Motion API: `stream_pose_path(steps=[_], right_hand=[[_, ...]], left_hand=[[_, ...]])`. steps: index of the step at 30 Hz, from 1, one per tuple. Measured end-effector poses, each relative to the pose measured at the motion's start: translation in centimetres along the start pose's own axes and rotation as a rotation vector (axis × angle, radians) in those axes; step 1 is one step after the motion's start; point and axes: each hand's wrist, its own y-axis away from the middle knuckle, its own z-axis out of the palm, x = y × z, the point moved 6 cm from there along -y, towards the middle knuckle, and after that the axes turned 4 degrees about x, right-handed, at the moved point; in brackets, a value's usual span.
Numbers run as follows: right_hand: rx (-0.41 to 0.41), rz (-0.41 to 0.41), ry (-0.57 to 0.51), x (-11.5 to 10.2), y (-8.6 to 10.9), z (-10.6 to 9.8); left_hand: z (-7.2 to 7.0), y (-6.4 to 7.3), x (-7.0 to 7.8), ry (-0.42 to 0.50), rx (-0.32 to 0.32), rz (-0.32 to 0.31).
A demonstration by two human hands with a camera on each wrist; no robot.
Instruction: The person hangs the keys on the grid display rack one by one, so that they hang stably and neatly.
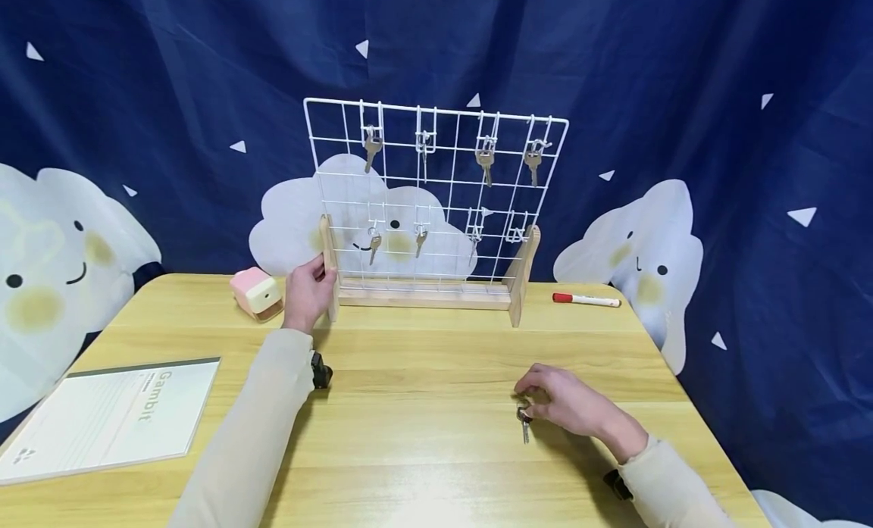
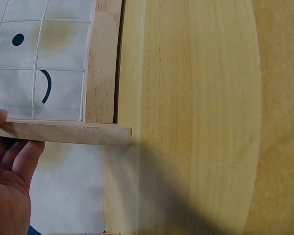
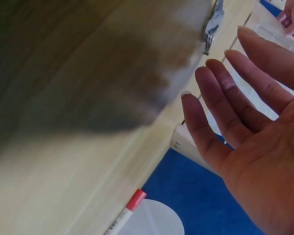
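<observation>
A white wire grid rack (image 1: 453,183) stands upright in a wooden base (image 1: 423,296) at the back of the table. Keys such as the upper left key (image 1: 372,148) hang from its hooks in two rows. The lower right hook (image 1: 516,229) shows only bare wire. My left hand (image 1: 308,292) grips the rack's left wooden post (image 2: 63,132) between thumb and fingers. Over the table's right front part, my right hand (image 1: 569,403) has its fingers loosely extended. Just by its fingertips lies a small bunch of keys (image 1: 524,423); in the right wrist view, the fingers stand apart from it.
A pink and cream pencil sharpener (image 1: 258,293) stands left of the rack. On the table's left lies a notebook (image 1: 116,414). A red-capped marker (image 1: 586,300) lies at the back right. A blue curtain (image 1: 682,73) with clouds hangs behind the table.
</observation>
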Motion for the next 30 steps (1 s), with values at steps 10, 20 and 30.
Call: stream_pose_path(steps=[10,20,30], right_hand=[[0.003,-0.029,0.051,0.1,-0.2,0.7],[0.003,0.003,-0.039,0.4,-0.4,1.1],[0.039,-0.018,-0.064,-0.2,-0.4,0.0]], left_hand=[[0.0,0.0,0.2,0.016,0.001,0.001],[-0.3,0.1,0.1,0.015,0.014,0.031],[-0.2,-0.1,0.1,0.008,0.005,0.047]])
